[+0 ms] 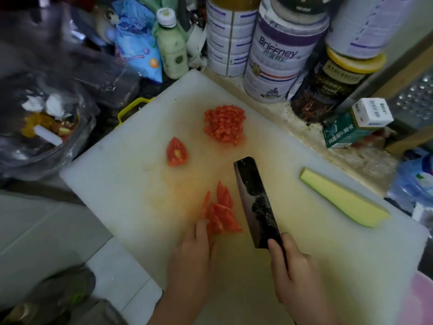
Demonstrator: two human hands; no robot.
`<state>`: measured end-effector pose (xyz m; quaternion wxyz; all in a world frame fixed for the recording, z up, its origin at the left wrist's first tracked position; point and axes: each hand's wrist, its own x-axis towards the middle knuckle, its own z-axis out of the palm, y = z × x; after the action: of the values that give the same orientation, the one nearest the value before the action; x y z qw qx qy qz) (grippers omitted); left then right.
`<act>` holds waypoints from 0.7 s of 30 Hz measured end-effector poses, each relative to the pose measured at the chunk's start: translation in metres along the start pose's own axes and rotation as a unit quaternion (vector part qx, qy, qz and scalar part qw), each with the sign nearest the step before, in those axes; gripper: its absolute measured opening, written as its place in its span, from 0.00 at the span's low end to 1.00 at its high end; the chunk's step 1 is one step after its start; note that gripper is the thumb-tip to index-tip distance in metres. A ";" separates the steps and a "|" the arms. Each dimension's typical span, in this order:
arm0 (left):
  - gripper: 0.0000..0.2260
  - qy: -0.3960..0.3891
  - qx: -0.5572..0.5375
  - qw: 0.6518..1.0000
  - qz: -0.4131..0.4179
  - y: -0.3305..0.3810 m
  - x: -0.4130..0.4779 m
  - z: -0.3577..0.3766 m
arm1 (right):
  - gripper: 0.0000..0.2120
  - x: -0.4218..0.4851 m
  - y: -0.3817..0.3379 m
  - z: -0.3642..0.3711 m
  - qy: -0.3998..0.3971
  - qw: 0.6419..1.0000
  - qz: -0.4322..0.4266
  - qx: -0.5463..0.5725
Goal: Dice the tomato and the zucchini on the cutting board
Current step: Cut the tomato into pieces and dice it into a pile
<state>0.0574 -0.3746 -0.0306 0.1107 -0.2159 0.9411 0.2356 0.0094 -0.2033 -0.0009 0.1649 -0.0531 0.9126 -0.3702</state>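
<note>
On the cutting board (pixel 121 184), left hand (pixel 194 249) fingers straight, steadying soft, slippery tomato strips (pixel 222 214); right hand (pixel 293 266) grips the knife (pixel 255 202) handle.

Cutting board (pixel 117 184) white, stained orange-yellow. Diced tomato (pixel 224 124) red; tomato wedge (pixel 177 152) red, yellow seeds. Zucchini (pixel 344 199) pale yellow, green rim. Knife (pixel 256 202) dark, mottled grey pattern. Tin (pixel 278 59) white, purple bands. Box (pixel 346 131) green and white.
</note>
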 end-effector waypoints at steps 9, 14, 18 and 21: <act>0.14 0.185 -0.091 0.978 0.020 0.009 0.009 0.023 | 0.20 0.003 0.020 0.003 -0.086 0.996 -0.022 -0.026; 0.12 0.229 -0.130 0.965 0.022 0.018 0.021 0.024 | 0.16 -0.004 0.018 0.011 -0.065 0.994 -0.030 -0.080; 0.07 0.253 -0.124 0.959 0.021 0.027 0.019 0.024 | 0.08 -0.010 0.014 0.015 -0.065 0.998 0.003 -0.021; 0.10 0.255 -0.060 0.965 0.005 0.030 0.010 0.024 | 0.09 -0.007 0.017 0.016 -0.062 0.998 -0.015 -0.014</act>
<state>0.0379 -0.3426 -0.0430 -0.1474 -0.2706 0.9234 0.2288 0.0221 -0.1994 -0.0214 0.2142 -0.0923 0.9051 -0.3555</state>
